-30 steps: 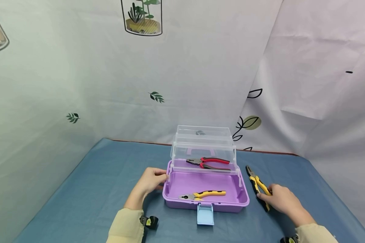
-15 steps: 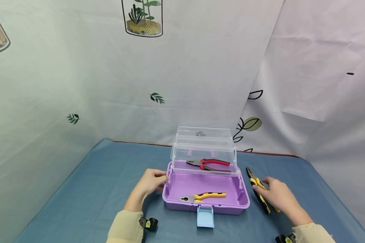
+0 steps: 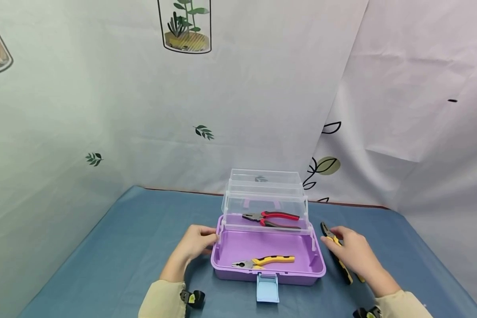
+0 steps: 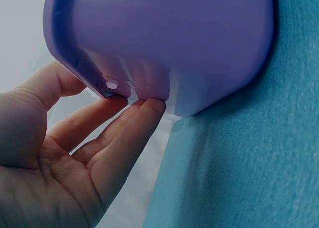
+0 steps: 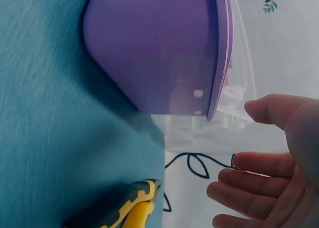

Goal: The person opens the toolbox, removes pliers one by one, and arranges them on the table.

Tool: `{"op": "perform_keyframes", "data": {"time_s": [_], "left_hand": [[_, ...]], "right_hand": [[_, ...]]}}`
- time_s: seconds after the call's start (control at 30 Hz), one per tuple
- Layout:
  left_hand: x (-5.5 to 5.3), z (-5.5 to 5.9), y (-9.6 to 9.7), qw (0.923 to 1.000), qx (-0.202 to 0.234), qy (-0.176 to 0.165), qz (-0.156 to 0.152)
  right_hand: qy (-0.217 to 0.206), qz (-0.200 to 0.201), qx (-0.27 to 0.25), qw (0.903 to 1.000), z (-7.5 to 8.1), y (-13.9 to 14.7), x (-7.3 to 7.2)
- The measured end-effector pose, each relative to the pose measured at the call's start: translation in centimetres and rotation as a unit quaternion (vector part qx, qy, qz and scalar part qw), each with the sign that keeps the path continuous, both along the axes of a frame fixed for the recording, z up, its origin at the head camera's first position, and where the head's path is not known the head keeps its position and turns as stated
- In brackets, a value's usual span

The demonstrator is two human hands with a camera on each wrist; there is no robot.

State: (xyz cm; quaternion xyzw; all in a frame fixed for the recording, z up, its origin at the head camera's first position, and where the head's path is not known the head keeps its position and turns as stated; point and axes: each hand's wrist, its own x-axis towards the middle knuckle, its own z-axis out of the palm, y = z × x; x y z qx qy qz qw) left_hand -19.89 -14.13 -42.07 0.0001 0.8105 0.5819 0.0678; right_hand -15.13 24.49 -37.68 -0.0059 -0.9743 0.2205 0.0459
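A purple toolbox (image 3: 262,276) stands with its clear lid (image 3: 267,187) raised. My left hand (image 3: 194,243) holds its left side, thumb at the rim and fingertips against the outer wall (image 4: 149,78). My right hand (image 3: 353,249), fingers spread and relaxed in the right wrist view, hovers over yellow-and-black pliers (image 3: 345,270) on the table right of the box; it hides part of them. Another pair of yellow-handled pliers (image 3: 276,259) lies inside near the front wall. Red-handled pliers (image 3: 280,215) show at the back, behind or on clear plastic; I cannot tell which.
A light blue latch (image 3: 267,289) hangs down from the box's front. The blue-covered table (image 3: 151,225) meets a white printed curtain (image 3: 163,110) at the back and sides. Dark wrist straps with cameras (image 3: 192,299) sit on both forearms.
My right hand has released the handle of the pliers beside the box and moved forward and left along them. The left hand keeps its place. My head view has tilted up slightly.
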Motion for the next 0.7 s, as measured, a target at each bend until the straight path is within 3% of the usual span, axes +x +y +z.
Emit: {"op": "perform_keyframes", "data": {"time_s": [0.27,0.7], "left_hand": [[-0.1,-0.1,0.0,1.0,0.005,0.001,-0.002],[0.0,0.0,-0.1,1.0,0.009,-0.002,0.0]], "right_hand": [[0.02,0.012,0.002,0.9997,0.5,-1.0,-0.5],[0.062,0.068,0.021,0.9955,1.8,-3.0,-1.6]]}}
